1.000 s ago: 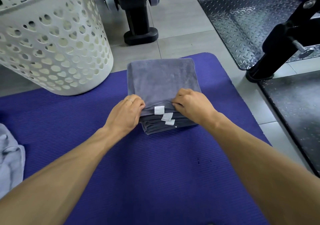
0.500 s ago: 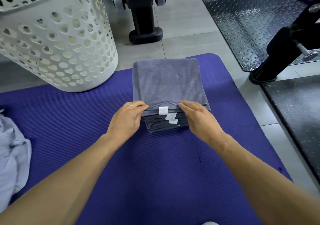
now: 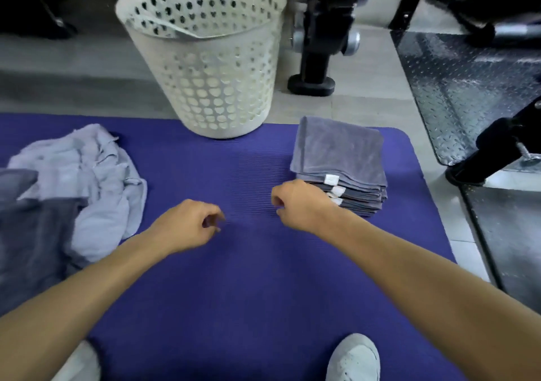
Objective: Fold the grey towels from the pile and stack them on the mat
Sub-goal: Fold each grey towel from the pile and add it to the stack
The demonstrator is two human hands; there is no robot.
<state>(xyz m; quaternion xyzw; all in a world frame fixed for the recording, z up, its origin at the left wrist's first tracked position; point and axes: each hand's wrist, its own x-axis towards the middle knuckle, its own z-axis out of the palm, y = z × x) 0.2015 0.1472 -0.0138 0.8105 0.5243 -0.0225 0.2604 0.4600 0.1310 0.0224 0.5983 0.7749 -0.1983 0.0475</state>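
So both hands are off the stack (image 3: 339,161) now. Half a second ago they were pinching the near edge of the top towel, squaring it up by the white tags; now the left hand (image 3: 187,228) and right hand (image 3: 298,205) are pulled back over bare mat (image 3: 234,292), holding nothing. Left grip is loosely curled with thumb and fingers a bit apart, right grip is curled into a soft fist, knuckles just beside the stack's near corner, can't tell if it's brushing it. The view has also swung left and up, so the pile (image 3: 73,190) of unfolded towels shows at the left edge of the mat, rumpled, light grey over darker grey. The stack sits on the far right part of the mat, near the white basket (image 3: 210,87), edges reasonably lined up, tags facing the person. My read: that towel is done and placed, and the next step is reaching left to grab another from the pile. Plenty left there by the look of it, so the task isn't close to finished.
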